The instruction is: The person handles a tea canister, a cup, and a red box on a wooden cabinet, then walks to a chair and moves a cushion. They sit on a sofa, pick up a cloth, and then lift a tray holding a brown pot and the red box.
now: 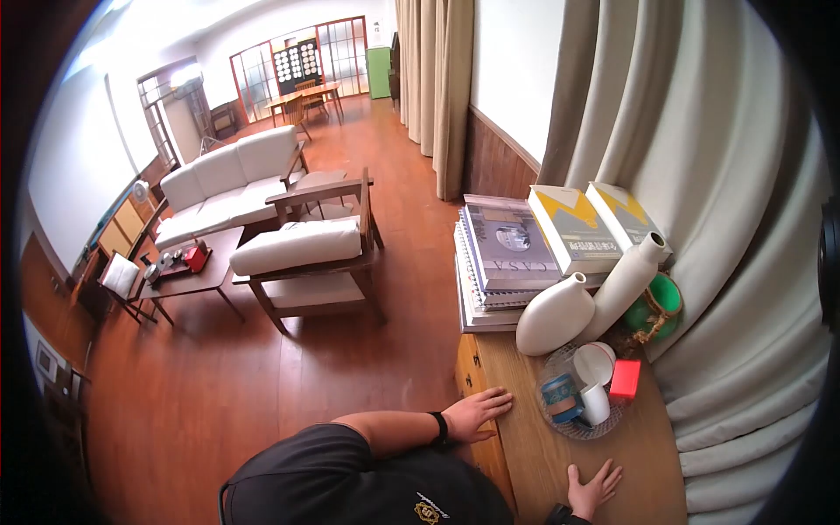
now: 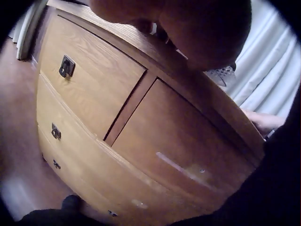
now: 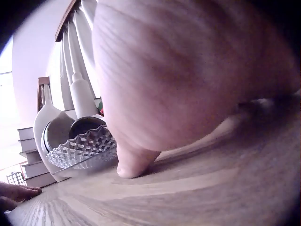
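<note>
The grained wooden top (image 1: 544, 453) is touched by the left hand (image 1: 477, 415) and right hand (image 1: 594, 492), fingers extended. A glass bowl (image 3: 85, 149) (diamond-faceted) is placed nearby.

Bowl (image 3: 84, 149) on cabinet (image 1: 544, 455) (vases (image 1: 555, 317) behind)

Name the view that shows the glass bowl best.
The head view: it shows the glass bowl from above, most of its outline clear. The right wrist view gets its faceted side, partly hidden behind the right hand; the left wrist view catches only a glassy sliver beyond the left hand.
</note>
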`<state>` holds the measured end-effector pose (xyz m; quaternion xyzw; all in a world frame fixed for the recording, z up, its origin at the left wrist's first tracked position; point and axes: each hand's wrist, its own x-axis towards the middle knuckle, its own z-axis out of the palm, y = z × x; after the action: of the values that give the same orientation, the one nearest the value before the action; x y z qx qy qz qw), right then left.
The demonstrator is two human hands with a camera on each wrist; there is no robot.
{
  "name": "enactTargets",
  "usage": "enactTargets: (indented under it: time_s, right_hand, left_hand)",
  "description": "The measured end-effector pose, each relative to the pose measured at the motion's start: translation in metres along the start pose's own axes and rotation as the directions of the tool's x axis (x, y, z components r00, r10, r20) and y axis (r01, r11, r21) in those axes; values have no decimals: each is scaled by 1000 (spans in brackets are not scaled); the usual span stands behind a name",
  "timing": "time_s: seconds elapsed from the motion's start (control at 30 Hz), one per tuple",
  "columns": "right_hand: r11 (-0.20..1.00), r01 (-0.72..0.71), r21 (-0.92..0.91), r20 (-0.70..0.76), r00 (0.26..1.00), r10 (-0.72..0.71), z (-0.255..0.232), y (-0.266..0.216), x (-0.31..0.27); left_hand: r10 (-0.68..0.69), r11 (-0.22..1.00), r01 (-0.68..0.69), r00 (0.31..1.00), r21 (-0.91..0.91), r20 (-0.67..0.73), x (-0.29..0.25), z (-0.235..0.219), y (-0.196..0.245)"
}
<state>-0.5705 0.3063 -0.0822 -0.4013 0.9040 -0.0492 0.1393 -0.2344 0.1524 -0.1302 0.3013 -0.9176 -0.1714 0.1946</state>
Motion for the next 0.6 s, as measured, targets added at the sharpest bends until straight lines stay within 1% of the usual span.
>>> enactTargets:
  time_s: [0.03,0.17,0.23,0.3,0.4,0.5,0.57,0.6]
  right_hand:
    - [1000,0,-2,-2,1000,0,1,1,0]
    - [1000,9,-24,8,1000,-9,-4,1,-1]
    - [998,21,-56,20,1000,-20,-5,1,1]
    - [996,28,-87,27,999,-25,-7,3,1]
    - [996,41,-81,18,999,-39,-5,4,2]
    - [994,98,-51,-1,995,-98,8,21,7]
    - [976,193,-102,-144,968,-206,13,25,7]
    - [973,205,-110,-151,964,-220,11,27,8]
  left_hand:
    - [-17,1000,17,1000,13,26,0,1,1]
    - [-47,999,46,998,21,32,3,4,1]
    - [-48,997,43,995,68,84,5,1,1]
    - [-75,997,72,993,37,89,7,-5,5]
    - [-83,996,82,992,21,98,6,-6,7]
    - [-77,997,78,994,-17,80,6,-7,4]
    - [-65,997,70,993,-42,101,7,-7,1]
    - [-72,996,76,994,-43,85,7,-7,0]
